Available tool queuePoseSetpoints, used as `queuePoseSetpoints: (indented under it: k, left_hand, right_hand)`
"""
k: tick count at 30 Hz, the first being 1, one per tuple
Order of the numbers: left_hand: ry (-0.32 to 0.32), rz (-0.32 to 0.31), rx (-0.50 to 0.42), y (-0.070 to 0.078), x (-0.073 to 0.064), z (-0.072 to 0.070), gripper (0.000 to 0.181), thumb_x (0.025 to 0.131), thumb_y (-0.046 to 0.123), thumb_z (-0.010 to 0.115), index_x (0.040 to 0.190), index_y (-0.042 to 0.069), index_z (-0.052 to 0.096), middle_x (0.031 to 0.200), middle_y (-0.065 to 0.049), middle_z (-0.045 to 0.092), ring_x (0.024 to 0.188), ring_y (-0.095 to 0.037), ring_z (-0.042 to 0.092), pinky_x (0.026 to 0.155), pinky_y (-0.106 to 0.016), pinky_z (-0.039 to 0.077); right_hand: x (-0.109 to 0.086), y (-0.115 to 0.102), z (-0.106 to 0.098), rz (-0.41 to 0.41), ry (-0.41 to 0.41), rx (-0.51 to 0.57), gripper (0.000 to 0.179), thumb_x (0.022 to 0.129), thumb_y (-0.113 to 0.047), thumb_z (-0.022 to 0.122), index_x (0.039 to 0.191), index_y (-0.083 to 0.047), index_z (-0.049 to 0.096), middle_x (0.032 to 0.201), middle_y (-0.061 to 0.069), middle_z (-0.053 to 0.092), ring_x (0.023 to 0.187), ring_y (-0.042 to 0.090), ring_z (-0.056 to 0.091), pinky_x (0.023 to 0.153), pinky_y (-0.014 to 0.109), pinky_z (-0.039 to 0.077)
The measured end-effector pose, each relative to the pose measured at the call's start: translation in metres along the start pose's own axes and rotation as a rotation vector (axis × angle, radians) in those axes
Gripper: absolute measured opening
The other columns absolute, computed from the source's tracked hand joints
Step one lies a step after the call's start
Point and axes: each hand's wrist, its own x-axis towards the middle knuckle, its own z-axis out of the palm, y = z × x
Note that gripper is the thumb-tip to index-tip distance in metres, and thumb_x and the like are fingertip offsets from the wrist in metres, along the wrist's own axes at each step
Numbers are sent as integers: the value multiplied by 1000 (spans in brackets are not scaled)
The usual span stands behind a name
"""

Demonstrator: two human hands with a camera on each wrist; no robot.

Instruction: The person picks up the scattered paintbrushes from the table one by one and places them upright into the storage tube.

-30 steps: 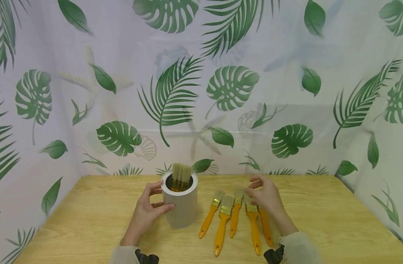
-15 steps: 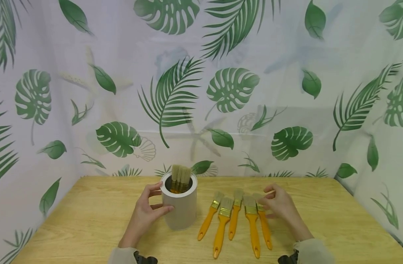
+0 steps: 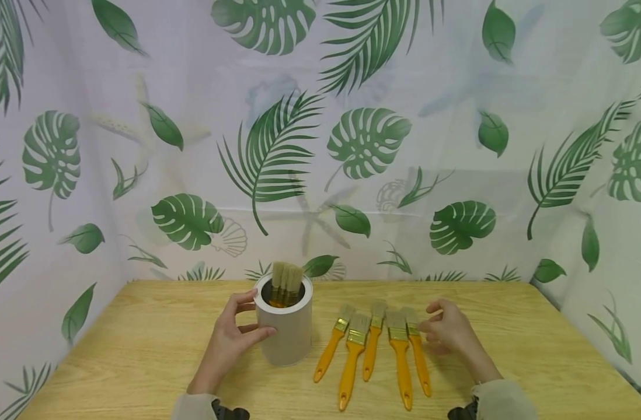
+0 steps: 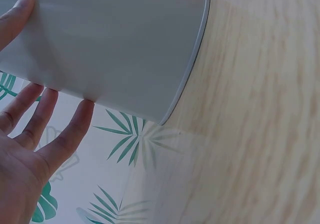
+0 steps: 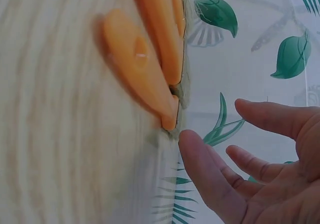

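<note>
My left hand (image 3: 233, 332) holds a grey can (image 3: 286, 335) with a white rim, thumb on the near side and fingers round its left side. In the left wrist view the can (image 4: 115, 44) fills the top, with fingertips (image 4: 86, 106) against its wall. Several paintbrushes (image 3: 287, 280) stand in it, pale bristles up, their handles mostly hidden inside. To its right, several orange-handled paintbrushes (image 3: 350, 364) lie fanned out, bristles away from me. Beside the rightmost paintbrush (image 3: 420, 361) is my right hand (image 3: 452, 332), fingers loosely bent and holding nothing.
All of this is on a light wood-grain table (image 3: 142, 350). Behind its far edge hangs a white backdrop (image 3: 404, 251) printed with green leaves, which continues along both sides.
My right hand has moved right, off the lying paintbrushes, so the rightmost ones show more fully. My left hand and the can have stayed in place.
</note>
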Motion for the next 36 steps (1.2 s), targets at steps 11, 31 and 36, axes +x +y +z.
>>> queuePoseSetpoints:
  k: [11, 31, 36]
  left_hand:
    - [-3, -13, 10, 0, 1, 0, 65, 78, -9, 84, 133, 2, 51, 145, -17, 49, 120, -40, 53, 88, -46, 59]
    - [-5, 1, 1, 2, 0, 0, 64, 79, -7, 84, 133, 3, 52, 145, -18, 49, 119, -40, 53, 87, -46, 60]
    - [7, 15, -1, 2, 1, 1, 65, 77, -10, 84, 132, 1, 52, 144, -18, 50, 117, -38, 53, 86, -46, 60]
  right_hand:
    - [7, 11, -2, 113, -83, 82, 50, 94, -7, 66, 131, 14, 41, 106, 27, 56, 83, 31, 64, 60, 39, 63]
    - [12, 24, 6, 111, -178, 87, 64, 81, 9, 75, 134, 19, 40, 118, 34, 51, 88, 25, 63, 64, 35, 63]
    - [11, 21, 10, 108, -151, 29, 64, 79, 10, 75, 131, 19, 41, 98, 19, 52, 70, 19, 57, 55, 28, 59]
